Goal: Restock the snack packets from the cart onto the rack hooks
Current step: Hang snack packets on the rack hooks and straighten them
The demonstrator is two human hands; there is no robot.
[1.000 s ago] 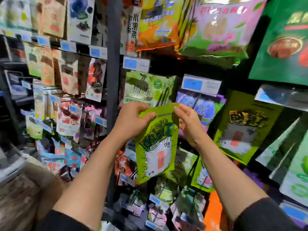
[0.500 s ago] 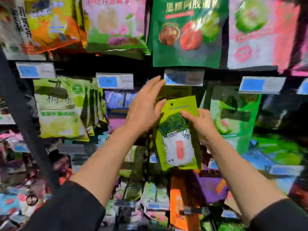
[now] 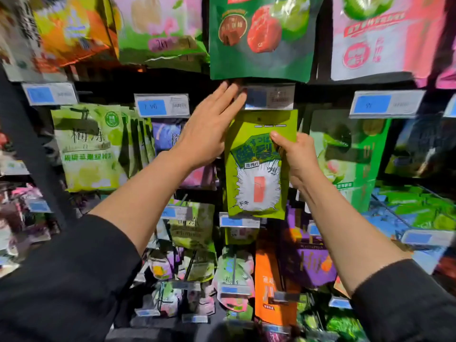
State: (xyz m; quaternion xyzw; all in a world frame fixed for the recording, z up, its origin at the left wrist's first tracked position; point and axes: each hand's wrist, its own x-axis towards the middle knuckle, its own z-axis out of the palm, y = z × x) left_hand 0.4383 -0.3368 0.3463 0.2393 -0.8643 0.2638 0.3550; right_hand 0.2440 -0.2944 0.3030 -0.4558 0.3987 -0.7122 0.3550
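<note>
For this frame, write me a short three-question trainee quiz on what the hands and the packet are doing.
1. True or false: the right hand grips the lime-green packet at its right edge.
2. What do the left hand fingertips reach toward? A) the price tag holder above the packet B) an orange packet C) the person's own sleeve
3. Fill in: the pouch hanging directly above the held packet is dark ____.

Key: 1 true; 2 A; 3 green.
</note>
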